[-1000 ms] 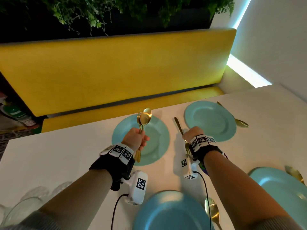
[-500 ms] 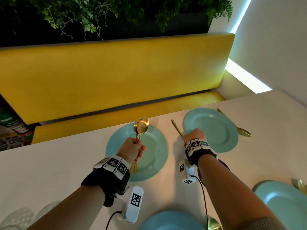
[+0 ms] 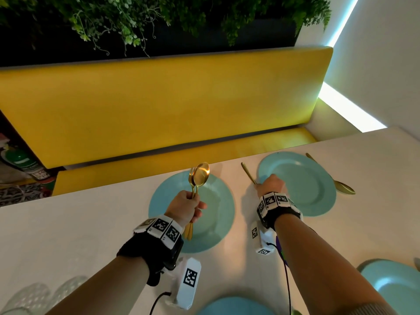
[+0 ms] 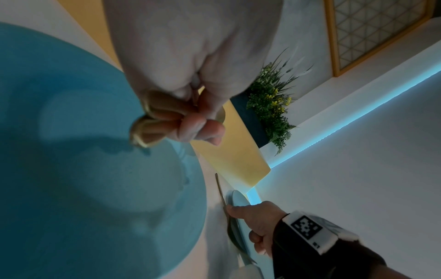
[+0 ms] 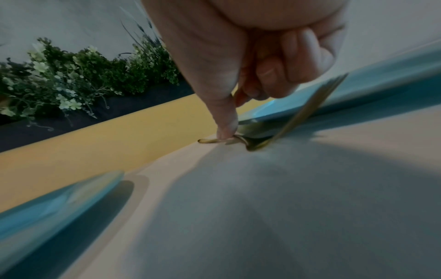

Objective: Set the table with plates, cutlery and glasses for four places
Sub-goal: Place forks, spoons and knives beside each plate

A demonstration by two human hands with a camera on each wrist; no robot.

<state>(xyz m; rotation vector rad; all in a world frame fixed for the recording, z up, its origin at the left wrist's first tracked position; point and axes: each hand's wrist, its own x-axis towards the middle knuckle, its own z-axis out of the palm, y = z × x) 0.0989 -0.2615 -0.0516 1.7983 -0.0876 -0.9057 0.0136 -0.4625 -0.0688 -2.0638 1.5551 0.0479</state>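
Gold spoons [image 3: 200, 178] over round turquoise plate [image 3: 218, 214]

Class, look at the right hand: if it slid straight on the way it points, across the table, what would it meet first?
Probably the far right plate: the right hand, pinching a gold fork, is already at its near rim, though depth is unclear.
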